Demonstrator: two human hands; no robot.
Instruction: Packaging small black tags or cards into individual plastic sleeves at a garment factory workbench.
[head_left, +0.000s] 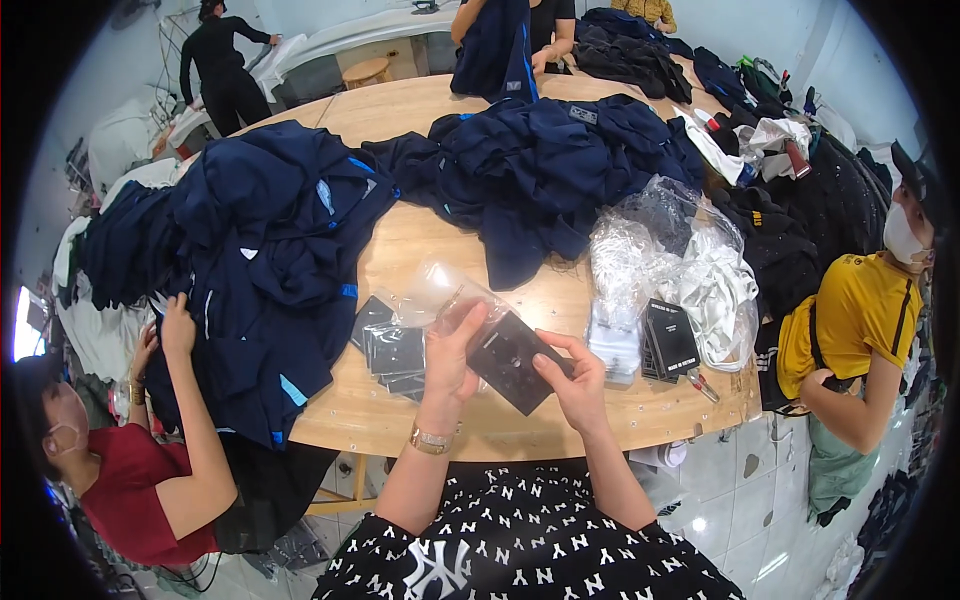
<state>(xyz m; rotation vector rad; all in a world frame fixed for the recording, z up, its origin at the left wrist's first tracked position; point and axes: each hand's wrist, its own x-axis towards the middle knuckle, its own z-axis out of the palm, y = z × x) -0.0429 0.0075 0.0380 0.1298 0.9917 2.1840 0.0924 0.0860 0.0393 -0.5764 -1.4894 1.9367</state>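
Observation:
Above the near edge of the table I hold a black card tilted in front of me. My right hand pinches its right side, thumb on the face. A small clear plastic bag is gripped in my left hand, which also meets the card's upper left edge. Whether the card is partly inside the bag I cannot tell. Just left of my left wrist, several dark cards in clear sleeves lie overlapping on the wooden table.
Navy garments heap up at left and far middle. To the right lie clear plastic bags, a white bundle, black cards and small snips. Co-workers in red and yellow flank the table.

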